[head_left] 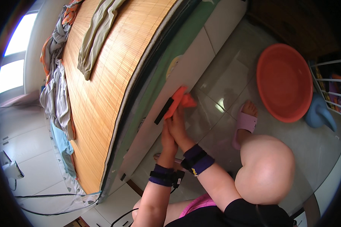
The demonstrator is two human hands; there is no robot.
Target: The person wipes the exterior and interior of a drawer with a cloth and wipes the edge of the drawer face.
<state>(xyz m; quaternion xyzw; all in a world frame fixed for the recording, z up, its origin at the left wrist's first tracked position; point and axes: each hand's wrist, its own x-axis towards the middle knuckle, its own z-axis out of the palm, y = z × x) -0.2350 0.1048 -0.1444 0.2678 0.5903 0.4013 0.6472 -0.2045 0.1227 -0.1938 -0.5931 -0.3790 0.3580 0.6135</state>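
An orange-red cloth (177, 101) is bunched beside a black handle (164, 111) on the white side panel of the bed. My right hand (179, 128) grips the cloth from below, its fingers partly covered by the folds. Close against it, my left hand (168, 137) has its fingertips at the cloth's lower end; they look closed on it, though the hold is partly hidden. Dark purple bands with black straps wrap both wrists.
The bed (113, 75) carries a bamboo mat, khaki trousers (98, 34) and grey clothes (58, 90) along its far side. On the tiled floor stand a red basin (285, 83), a blue plastic vessel (319, 112) and a white rack (331, 80). My pink slipper (245, 125) is near the basin.
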